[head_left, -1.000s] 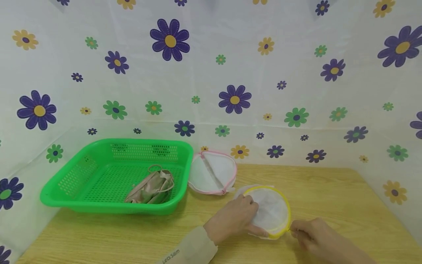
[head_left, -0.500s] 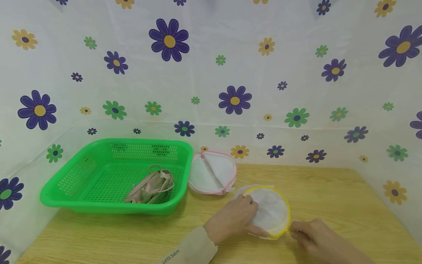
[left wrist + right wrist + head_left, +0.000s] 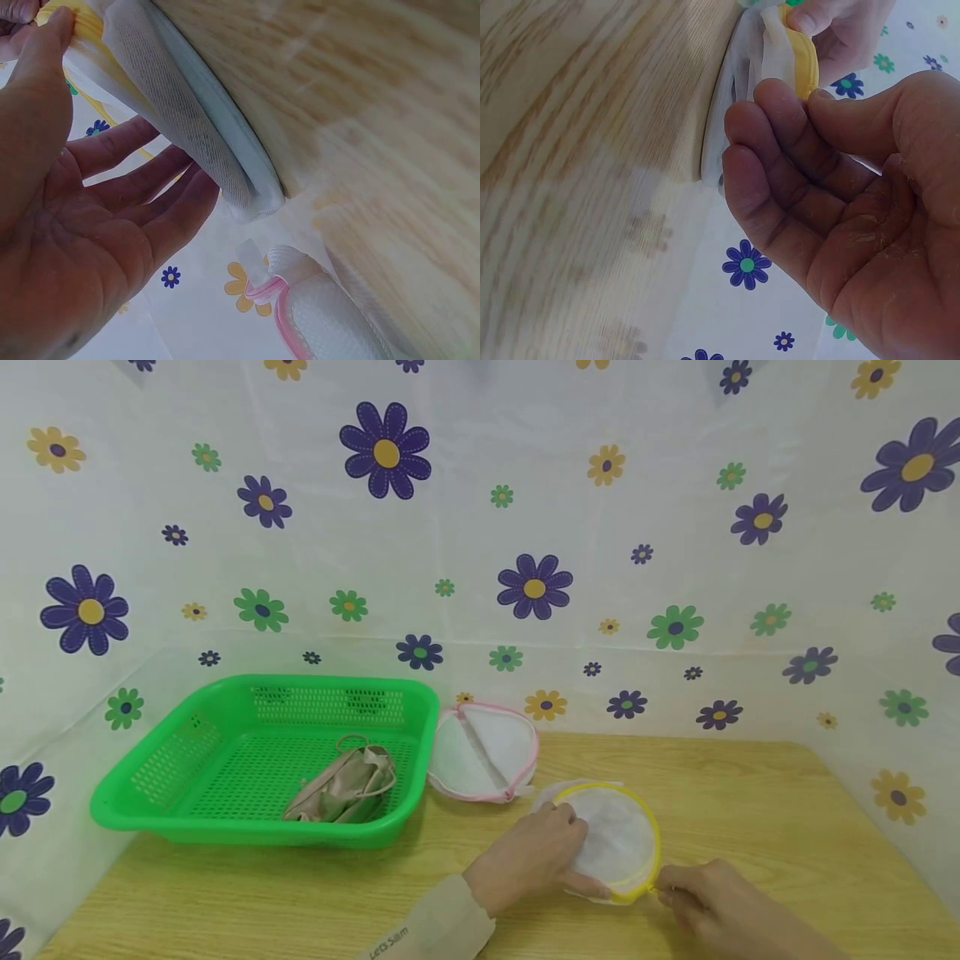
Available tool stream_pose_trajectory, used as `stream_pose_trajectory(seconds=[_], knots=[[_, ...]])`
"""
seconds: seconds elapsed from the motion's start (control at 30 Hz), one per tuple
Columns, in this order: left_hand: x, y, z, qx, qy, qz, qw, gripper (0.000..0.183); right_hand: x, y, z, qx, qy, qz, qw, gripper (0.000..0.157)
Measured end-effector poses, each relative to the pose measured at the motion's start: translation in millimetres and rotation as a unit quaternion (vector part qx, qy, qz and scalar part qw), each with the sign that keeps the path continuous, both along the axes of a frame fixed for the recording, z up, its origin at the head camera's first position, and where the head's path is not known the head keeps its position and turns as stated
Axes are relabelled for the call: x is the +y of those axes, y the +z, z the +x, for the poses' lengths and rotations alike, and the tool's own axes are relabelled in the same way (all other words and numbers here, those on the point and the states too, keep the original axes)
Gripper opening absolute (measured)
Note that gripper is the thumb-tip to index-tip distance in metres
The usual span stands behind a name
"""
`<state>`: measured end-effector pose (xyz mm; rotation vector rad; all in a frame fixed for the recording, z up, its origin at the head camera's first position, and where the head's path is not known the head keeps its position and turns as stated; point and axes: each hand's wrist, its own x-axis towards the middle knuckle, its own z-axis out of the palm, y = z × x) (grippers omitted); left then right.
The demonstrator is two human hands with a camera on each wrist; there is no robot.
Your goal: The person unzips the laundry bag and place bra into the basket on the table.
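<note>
A round white mesh laundry bag (image 3: 617, 835) with a yellow zipper (image 3: 658, 839) sits on the table in front of me. My left hand (image 3: 536, 852) grips its left side, thumb on the yellow edge and the other fingers against the mesh wall, as the left wrist view shows. At the bag's lower right edge, my right hand (image 3: 712, 893) pinches the zipper pull between thumb and index finger; the pull itself is mostly hidden by the fingertips. In the right wrist view the yellow zipper (image 3: 804, 64) runs from the left thumb to the right fingertips.
A second white mesh bag with pink trim (image 3: 517, 714) lies farther back on the wooden table (image 3: 720, 785). Left of it stands a green plastic basket (image 3: 247, 835) with a crumpled beige cloth item (image 3: 345, 785) inside. A flowered sheet (image 3: 480, 527) hangs behind and at both sides.
My right hand has slid slightly left and toward me along the yellow edge with the zipper pull. The left hand and the bag stay in place.
</note>
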<state>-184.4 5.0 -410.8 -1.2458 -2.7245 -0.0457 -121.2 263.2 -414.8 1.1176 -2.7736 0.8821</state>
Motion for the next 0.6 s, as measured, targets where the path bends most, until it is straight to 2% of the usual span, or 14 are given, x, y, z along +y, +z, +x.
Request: stream_pose_trajectory(seconds=[0.17, 0.27, 0.6], knots=[[-0.7, 1.4, 1.8, 0.018, 0.001, -0.004, 0.9998, 0.064, -2.3, -0.4, 1.4, 0.030, 0.000, -0.003, 1.000, 0.033], [-1.1, 1.0, 2.0, 0.020, -0.001, -0.003, 0.9998, 0.064, -2.9, 1.1, 2.3, 0.023, -0.002, -0.002, 1.000, 0.033], [-1.1, 0.0, 1.3, -0.007, 0.000, 0.001, 1.0000, 0.064, -4.2, -1.8, 2.1, 0.024, 0.003, 0.002, 1.000, 0.033]])
